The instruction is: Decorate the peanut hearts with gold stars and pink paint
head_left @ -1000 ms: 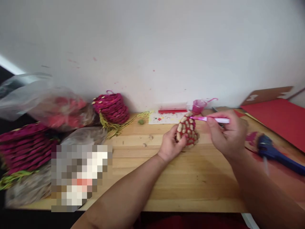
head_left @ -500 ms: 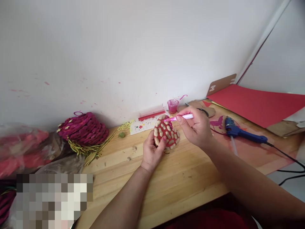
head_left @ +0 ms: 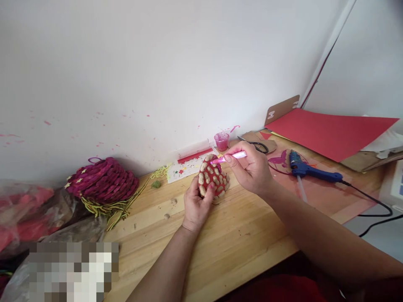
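Observation:
My left hand (head_left: 197, 204) grips a rounded red craft piece (head_left: 206, 178) covered with peanut shells, the thumb pressed on its near face. Some shells near its upper right are painted magenta. In my right hand (head_left: 252, 170) is a paintbrush (head_left: 236, 156) with a white handle and a pink-stained front end. Its tip meets the upper part of the craft piece. Behind the hands, a small clear cup (head_left: 221, 141) of pink paint stands near the wall.
Left lies a magenta peanut-shell craft (head_left: 107, 182) with yellow yarn, beside plastic bags (head_left: 28, 209). A star-covered sheet (head_left: 184, 171) is by the wall. Scissors (head_left: 260, 147), a blue glue gun (head_left: 315, 171) with a cord, and red paper (head_left: 330, 130) are at right.
The camera view has shifted slightly, so everything sits a little further left. The brush tip stays at the top of the craft piece, and both hands keep their hold.

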Motion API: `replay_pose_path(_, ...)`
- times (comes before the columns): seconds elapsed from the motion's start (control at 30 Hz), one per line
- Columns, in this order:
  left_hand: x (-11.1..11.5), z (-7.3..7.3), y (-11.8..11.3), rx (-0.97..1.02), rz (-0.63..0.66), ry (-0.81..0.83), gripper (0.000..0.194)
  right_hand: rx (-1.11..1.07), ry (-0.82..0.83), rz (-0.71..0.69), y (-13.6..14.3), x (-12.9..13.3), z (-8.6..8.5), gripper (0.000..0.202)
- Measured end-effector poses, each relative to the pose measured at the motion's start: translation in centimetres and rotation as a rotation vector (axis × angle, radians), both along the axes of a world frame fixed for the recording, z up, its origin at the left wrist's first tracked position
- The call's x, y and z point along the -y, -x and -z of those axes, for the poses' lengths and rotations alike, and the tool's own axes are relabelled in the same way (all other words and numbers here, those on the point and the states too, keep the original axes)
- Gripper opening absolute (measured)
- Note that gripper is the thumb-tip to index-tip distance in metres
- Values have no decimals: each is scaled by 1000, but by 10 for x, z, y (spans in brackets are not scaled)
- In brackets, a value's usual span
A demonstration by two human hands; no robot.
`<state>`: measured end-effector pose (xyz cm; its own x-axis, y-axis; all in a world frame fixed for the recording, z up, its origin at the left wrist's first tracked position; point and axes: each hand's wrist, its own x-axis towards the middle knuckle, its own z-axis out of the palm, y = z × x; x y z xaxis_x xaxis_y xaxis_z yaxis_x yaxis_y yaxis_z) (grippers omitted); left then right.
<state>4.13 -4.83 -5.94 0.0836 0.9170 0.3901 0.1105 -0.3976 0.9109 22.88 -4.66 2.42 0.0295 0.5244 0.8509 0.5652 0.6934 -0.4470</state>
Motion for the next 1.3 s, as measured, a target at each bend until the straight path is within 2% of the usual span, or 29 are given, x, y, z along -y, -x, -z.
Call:
replay_pose_path(0.27,1,-2,-2,79,47,20,28,-21,19,-10,-1,0,-1,6)
replay_pose_path(0.47,5,-8,-5,127,30,121,34,-82,64,10,-4,-4,2,9)
replay_pose_path(0.63,6,-11,-6,146,12,156,41,-26,21,54,-5,-3,0,7)
replay_pose_path(0.73,6,-12,-6,152,35,232,45,-7,2,75,-4,-1,-2,7)
replay_pose_path(1.07,5,-12,-6,217,63,410,57,-34,26,-18,2,4,-2,6)
replay_pose_path(1.3,4,-8,-8,167,35,427,57,-26,6,-51,6,8,-1,6)
